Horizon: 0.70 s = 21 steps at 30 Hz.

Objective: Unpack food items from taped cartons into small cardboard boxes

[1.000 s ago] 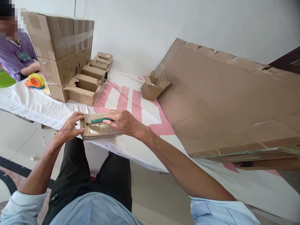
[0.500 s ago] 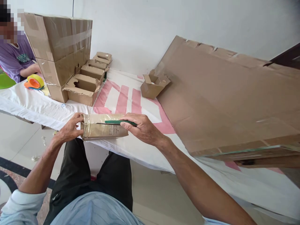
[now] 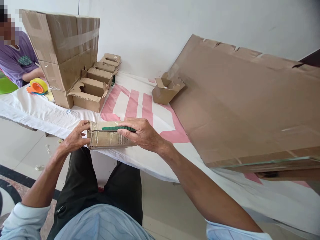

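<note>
A small taped cardboard box (image 3: 107, 140) lies on its side at the front edge of the cloth-covered table. Its left end is gripped by my left hand (image 3: 77, 136), fingers over the top and thumb lower down. My right hand (image 3: 140, 133) is closed around a green-handled knife (image 3: 110, 128), held flat along the seam on the box's upper face. A thin dark edge shows under the green handle; how deep it sits in the seam is hard to see. Clear tape and a printed label patch cover part of that face.
Stacked taped cartons (image 3: 67, 46) stand at the back left, with several opened small boxes (image 3: 91, 95) beside them. An orange-and-yellow tape dispenser (image 3: 37, 86) lies left. One open box (image 3: 165, 91) sits near a large cardboard carton (image 3: 245, 110) on the right. Another person (image 3: 21, 63) sits far left.
My right hand has slid left along the box with the knife, so the green handle now lies closer to my left hand. My left hand keeps its hold on the box's end.
</note>
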{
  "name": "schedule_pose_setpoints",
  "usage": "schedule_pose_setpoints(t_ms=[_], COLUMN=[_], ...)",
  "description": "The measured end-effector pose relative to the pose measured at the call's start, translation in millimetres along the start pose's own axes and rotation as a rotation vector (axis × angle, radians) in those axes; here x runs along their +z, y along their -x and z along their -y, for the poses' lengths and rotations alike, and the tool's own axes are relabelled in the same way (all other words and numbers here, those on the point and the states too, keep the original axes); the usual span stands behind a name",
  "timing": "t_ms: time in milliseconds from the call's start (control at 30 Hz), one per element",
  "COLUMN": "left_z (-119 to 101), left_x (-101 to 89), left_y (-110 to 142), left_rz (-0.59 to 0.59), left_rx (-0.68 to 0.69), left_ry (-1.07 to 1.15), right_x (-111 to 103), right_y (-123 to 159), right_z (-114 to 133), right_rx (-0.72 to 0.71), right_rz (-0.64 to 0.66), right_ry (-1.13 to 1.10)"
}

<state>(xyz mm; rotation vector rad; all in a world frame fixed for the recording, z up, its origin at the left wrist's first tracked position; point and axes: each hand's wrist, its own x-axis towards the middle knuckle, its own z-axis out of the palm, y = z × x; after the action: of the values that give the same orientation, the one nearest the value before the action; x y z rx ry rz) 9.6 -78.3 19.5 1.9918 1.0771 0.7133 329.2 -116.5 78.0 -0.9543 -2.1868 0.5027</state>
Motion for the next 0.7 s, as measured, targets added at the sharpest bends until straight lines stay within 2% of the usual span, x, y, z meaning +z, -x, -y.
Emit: schedule_pose_setpoints(t_ms=[433, 567, 700], left_z=[-1, -3, -2], left_x=[0.0, -2.4, -2.9], left_y=[-1, -1, -2], left_rz=[0.009, 0.021, 0.027], left_rx=[-0.002, -0.002, 0.013], left_ry=[-0.054, -0.072, -0.085], right_x=[6, -2, -14], right_y=[-19, -12, 5], right_z=[10, 6, -4], right_rx=[0.002, 0.017, 0.059], right_rz=[0.160, 0.196, 0.159], right_ry=[0.391, 0.452, 0.446])
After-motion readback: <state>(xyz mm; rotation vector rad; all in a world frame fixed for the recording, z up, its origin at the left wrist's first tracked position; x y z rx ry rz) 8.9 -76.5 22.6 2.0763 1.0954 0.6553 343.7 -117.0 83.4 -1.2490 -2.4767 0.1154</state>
